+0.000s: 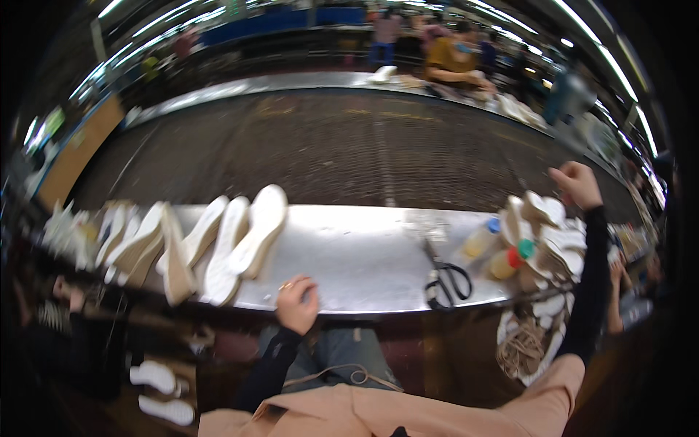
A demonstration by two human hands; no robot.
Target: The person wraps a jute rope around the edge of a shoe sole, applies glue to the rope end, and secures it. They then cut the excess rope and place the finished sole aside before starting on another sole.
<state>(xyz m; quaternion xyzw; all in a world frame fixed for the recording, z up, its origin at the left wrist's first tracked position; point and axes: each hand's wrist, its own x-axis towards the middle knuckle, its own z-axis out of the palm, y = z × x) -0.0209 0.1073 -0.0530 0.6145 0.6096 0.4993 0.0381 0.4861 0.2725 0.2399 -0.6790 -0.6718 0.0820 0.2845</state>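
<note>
Steel bench (364,255), flat white soles (247,233).

A shoe factory floor: rows of white shoe soles (218,244) stand along a steel worktop (357,255) beside a wide dark conveyor belt (328,146), with black scissors (445,280), glue bottles (482,240), fluorescent strip lights (145,44) overhead and other workers (455,58) across the line.

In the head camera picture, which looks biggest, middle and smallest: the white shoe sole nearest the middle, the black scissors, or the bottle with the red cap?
1. White shoe sole
2. Black scissors
3. Bottle with the red cap
</note>
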